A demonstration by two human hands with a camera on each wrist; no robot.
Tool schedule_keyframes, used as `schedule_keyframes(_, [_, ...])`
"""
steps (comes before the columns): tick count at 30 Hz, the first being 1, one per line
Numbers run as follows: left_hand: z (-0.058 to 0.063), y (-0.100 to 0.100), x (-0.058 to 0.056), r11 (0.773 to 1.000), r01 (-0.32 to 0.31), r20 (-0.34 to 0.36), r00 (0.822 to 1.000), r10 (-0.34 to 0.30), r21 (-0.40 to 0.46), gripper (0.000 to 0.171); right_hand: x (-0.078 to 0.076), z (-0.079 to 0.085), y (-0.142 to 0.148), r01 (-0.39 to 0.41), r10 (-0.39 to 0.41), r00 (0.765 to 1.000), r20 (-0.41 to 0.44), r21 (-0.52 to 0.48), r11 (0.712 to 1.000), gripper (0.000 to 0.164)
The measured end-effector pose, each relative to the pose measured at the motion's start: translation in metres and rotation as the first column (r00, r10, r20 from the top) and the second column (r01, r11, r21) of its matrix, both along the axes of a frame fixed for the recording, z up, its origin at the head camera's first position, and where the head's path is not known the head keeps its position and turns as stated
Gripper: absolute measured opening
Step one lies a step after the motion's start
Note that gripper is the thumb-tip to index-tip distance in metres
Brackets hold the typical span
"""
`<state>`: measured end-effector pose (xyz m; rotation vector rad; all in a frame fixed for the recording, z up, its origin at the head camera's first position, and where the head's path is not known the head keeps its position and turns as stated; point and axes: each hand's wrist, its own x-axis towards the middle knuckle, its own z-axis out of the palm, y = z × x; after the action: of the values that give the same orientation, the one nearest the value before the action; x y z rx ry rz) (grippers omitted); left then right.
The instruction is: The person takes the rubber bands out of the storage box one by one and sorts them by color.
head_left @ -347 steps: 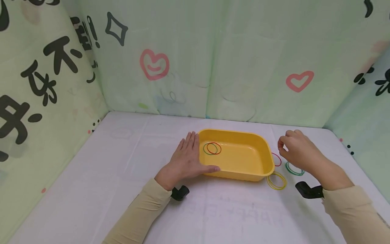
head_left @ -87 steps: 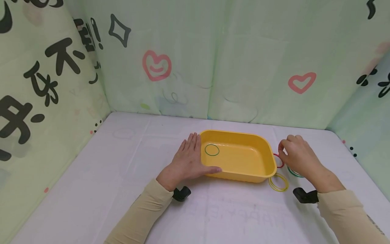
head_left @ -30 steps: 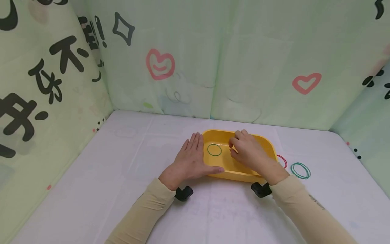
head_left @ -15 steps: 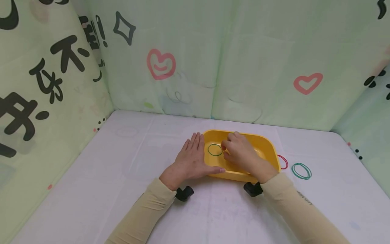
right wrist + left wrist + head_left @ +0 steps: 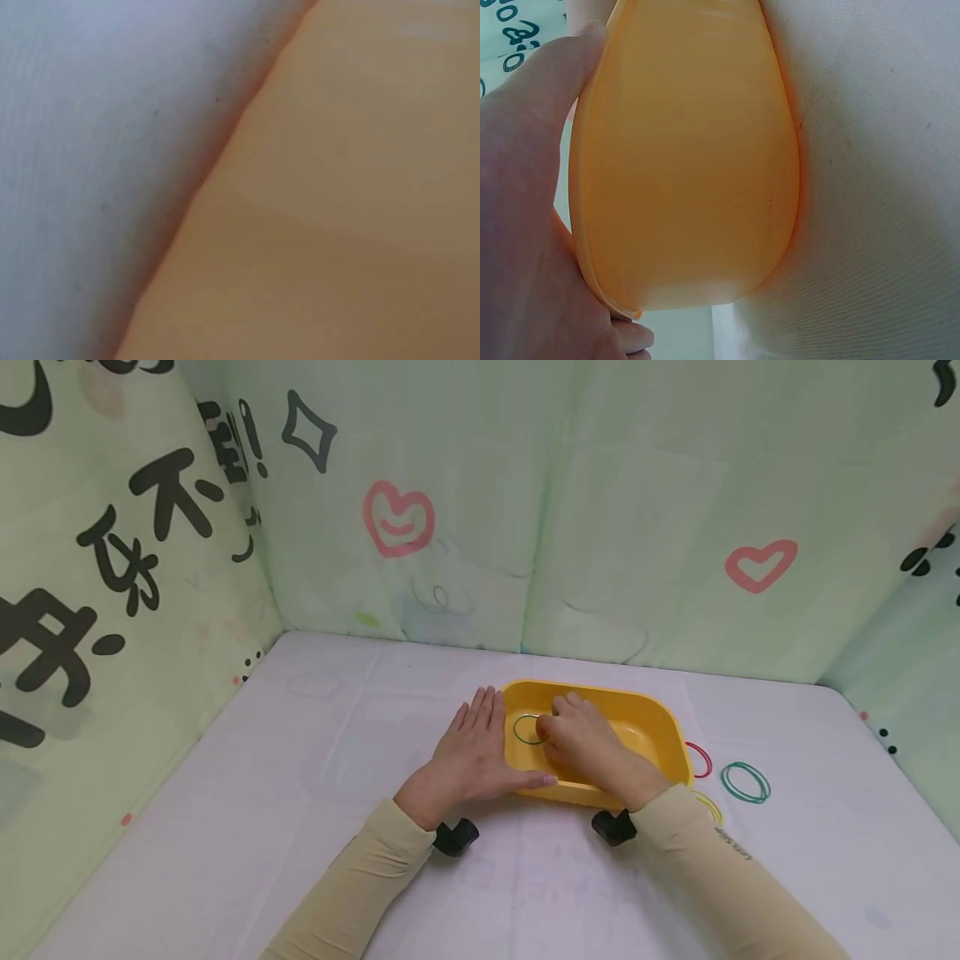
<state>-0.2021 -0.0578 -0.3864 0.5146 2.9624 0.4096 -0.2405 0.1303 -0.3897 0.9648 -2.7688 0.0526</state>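
A yellow plastic tray (image 5: 660,752) sits on the white-covered table. My left hand (image 5: 468,760) rests against its left end, fingers straight along the side and thumb over the front rim. In the left wrist view that hand (image 5: 532,172) lies along the rim of the tray (image 5: 690,150). Inside the tray, near its left end, is a thin green rubber band (image 5: 517,735). My right hand (image 5: 588,743) is down in the tray, fingertips together at the band's right edge, pinching it there. Only the tray's outer wall (image 5: 337,195) and tablecloth show in the right wrist view.
Right of the tray lie red rubber bands (image 5: 703,760), partly hidden by the tray, and a group of green rubber bands (image 5: 745,782). Yellow rubber bands (image 5: 708,807) peek out beside the right sleeve. A printed green curtain (image 5: 615,510) stands behind the table.
From the bands on the right, my right hand has moved left into the tray, and its fingertips have come together at the green band. An earlier red band is gone from the tray.
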Motion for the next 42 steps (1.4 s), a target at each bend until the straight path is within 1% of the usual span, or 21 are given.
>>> schedule_keyframes(7, [0.001,0.000,0.001,1.000,0.000,-0.003,1.000,0.000,-0.002,0.134,0.000,0.001,-0.002,0.026,-0.026,0.999,0.035,-0.002,1.000,0.005])
schedule_keyframes(13, [0.001,0.000,0.001,1.000,-0.001,0.004,1.000,0.001,-0.001,0.134,0.000,0.000,-0.004,0.031,-0.032,0.998,0.051,0.015,0.999,0.012])
schedule_keyframes(21, [0.001,0.000,0.002,1.000,0.006,0.000,1.000,-0.006,0.007,0.134,0.003,0.000,-0.003,0.028,-0.030,0.997,0.078,0.019,0.999,0.011])
schedule_keyframes(24, [0.001,0.000,0.001,1.000,0.006,0.000,1.000,-0.006,0.010,0.134,0.003,0.000,-0.002,0.017,-0.017,0.998,0.065,0.004,1.000,0.011])
schedule_keyframes(30, [0.001,0.000,0.002,1.000,-0.001,0.004,1.000,0.001,0.008,0.134,0.001,0.000,0.001,-0.015,0.015,1.000,0.015,-0.032,0.999,0.010])
schedule_keyframes(38, [0.002,0.001,0.003,1.000,-0.009,0.011,1.000,0.008,0.017,0.133,0.003,0.007,0.006,-0.008,0.011,0.999,0.050,-0.051,0.999,0.007])
schedule_keyframes(42, [0.002,0.001,0.004,1.000,-0.009,0.016,1.000,0.009,0.021,0.134,0.005,0.011,0.009,-0.017,0.020,0.999,0.044,-0.066,0.998,0.006])
